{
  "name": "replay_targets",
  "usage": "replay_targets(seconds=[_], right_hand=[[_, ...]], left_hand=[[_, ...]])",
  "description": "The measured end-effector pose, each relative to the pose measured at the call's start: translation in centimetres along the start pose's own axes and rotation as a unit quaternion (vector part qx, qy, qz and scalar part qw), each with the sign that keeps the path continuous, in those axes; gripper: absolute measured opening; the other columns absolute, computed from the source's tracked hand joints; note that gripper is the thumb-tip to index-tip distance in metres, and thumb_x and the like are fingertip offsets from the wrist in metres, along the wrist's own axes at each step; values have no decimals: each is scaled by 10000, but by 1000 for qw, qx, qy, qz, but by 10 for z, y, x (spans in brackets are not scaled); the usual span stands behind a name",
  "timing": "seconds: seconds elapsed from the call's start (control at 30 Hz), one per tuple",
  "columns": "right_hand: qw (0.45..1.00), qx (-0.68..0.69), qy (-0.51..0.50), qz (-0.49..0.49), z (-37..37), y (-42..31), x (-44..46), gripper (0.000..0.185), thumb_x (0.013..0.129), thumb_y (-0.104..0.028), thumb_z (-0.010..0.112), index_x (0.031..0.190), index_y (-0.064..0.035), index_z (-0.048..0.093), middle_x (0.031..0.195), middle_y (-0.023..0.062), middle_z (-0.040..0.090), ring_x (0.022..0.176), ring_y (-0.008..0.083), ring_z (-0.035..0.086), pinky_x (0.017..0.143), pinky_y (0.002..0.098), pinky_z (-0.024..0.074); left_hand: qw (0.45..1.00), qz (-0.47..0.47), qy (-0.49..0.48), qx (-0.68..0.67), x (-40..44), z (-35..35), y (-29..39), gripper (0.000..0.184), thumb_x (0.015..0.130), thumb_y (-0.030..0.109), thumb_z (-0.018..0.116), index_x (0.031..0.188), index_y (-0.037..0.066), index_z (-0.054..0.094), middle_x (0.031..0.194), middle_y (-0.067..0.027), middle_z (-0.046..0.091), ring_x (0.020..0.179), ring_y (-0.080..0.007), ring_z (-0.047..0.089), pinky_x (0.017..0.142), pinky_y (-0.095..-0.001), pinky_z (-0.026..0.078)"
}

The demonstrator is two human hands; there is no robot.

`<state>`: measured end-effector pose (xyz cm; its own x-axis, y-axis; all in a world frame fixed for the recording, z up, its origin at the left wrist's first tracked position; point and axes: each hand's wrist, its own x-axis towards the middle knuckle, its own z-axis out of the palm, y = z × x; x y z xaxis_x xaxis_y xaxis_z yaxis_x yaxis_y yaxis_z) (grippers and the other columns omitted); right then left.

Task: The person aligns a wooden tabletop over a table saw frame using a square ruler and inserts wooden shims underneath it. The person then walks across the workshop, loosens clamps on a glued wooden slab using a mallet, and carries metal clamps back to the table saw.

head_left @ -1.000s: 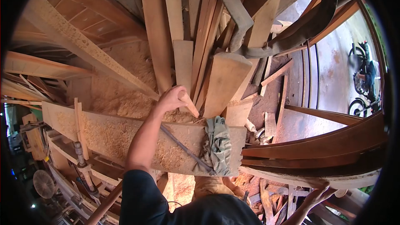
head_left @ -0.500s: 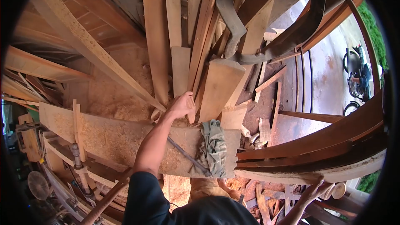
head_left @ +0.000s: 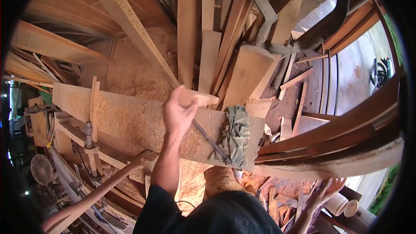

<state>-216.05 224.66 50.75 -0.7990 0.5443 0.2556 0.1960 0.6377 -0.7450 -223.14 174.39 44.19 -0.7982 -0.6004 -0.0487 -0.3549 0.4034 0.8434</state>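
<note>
My left hand is closed around a small flat piece of wood, tilted out to the right above the far edge of a wide plank. Sawdust and shavings cover much of that plank. A dark rod lies across it, beside a crumpled green cloth. At the lower right, my right hand has its fingers stretched out just below a long pale beam edge; whether it touches the beam I cannot tell.
Several upright boards lean beyond the plank, next to a thick wood block and a curved dark metal frame. A clamp stands at the left. Wood scraps litter the ground near my legs.
My left hand has lifted the wood piece from beside the leaning boards and turned it from upright to nearly level. My right hand's fingers have spread. The whole view has shifted.
</note>
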Motion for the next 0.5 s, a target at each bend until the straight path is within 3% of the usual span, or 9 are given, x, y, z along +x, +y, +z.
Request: replay_targets(seconds=[0.1,0.2,0.23,0.37,0.43,0.5], right_hand=[[998,6,-64,-15,0,24,-56,608,967,-267,558,1455,-21,292,1423,178,380,1286,282,387,1079,412,309],[966,22,-239,-94,14,-1,-126,630,902,-153,621,1416,43,313,1353,213,408,1258,316,407,1066,428,321],[942,5,-316,-112,13,-3,-145,629,890,-142,634,1404,52,328,1350,224,412,1255,330,417,1065,425,328],[786,179,-586,-82,38,-27,-191,618,872,-175,679,1367,58,392,1293,229,511,1192,322,528,1012,416,425],[726,221,-650,-21,45,-43,-211,678,881,-252,701,1394,50,377,1308,233,523,1199,308,540,1003,407,441],[651,319,-686,67,62,-43,-243,702,921,-374,648,1421,31,366,1333,216,521,1251,295,504,1028,408,421]], left_hand=[[993,73,80,-39,-46,-46,29,472,768,41,761,1201,-44,593,1100,-177,673,977,-250,666,819,-348,549],[974,150,167,1,-105,-89,53,426,783,24,738,1175,-60,595,1124,-174,655,1021,-234,636,842,-348,524],[964,176,199,22,-128,-101,61,410,787,11,727,1168,-60,596,1142,-170,645,1048,-228,620,864,-349,514],[949,134,274,-83,-254,-139,83,524,820,60,681,1288,-68,481,1270,-203,572,1178,-284,555,999,-396,446],[931,125,322,-116,-326,-149,76,580,830,103,674,1327,-71,432,1301,-213,549,1198,-301,543,1021,-402,434],[915,108,363,-143,-395,-158,58,627,836,145,670,1354,-73,393,1329,-225,527,1212,-312,536,1035,-404,427]])
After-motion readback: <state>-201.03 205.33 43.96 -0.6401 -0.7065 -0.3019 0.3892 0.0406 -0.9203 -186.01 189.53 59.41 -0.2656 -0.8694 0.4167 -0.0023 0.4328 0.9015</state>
